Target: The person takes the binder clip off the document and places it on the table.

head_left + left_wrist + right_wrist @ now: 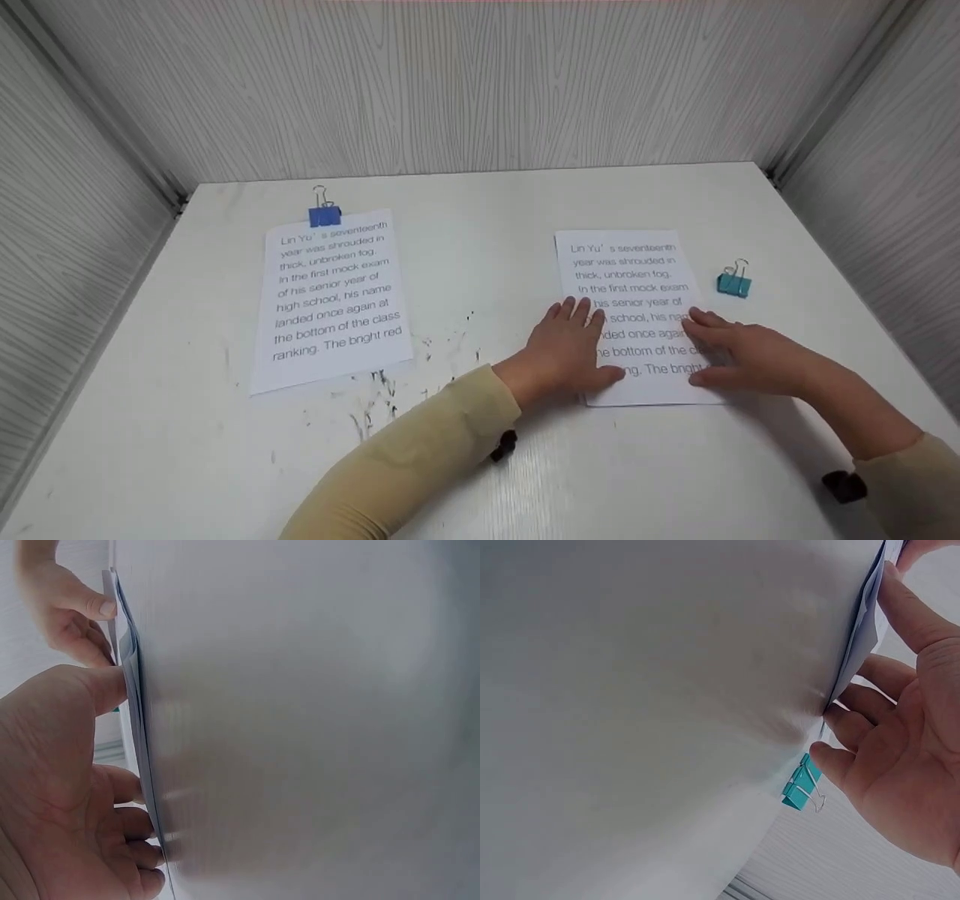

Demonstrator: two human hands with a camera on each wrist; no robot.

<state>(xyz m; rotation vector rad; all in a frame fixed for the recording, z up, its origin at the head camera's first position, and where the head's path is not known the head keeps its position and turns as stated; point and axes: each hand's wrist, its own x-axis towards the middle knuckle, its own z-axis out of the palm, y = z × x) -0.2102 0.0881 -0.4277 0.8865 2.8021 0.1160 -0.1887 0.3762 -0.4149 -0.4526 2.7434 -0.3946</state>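
A small stack of printed paper sheets (649,322) lies on the right half of the table. My left hand (566,349) rests at its left edge, fingers extended over the margin and thumb near the bottom. At the right edge, my right hand (757,356) touches the sheets with loosely bent fingers and thumb spread apart. In the left wrist view the layered paper edges (138,712) are slightly separated and bowed near the thumb. A teal binder clip (733,283) lies to the right of the stack, beyond the right hand; the right wrist view also shows this clip (801,784).
Another stack of printed sheets (337,300) lies on the left of the white table (480,225), with a blue binder clip (325,217) on its top edge. Dark marks (382,382) speckle the tabletop between the stacks. Wood-patterned panels (472,82) stand behind and at both sides.
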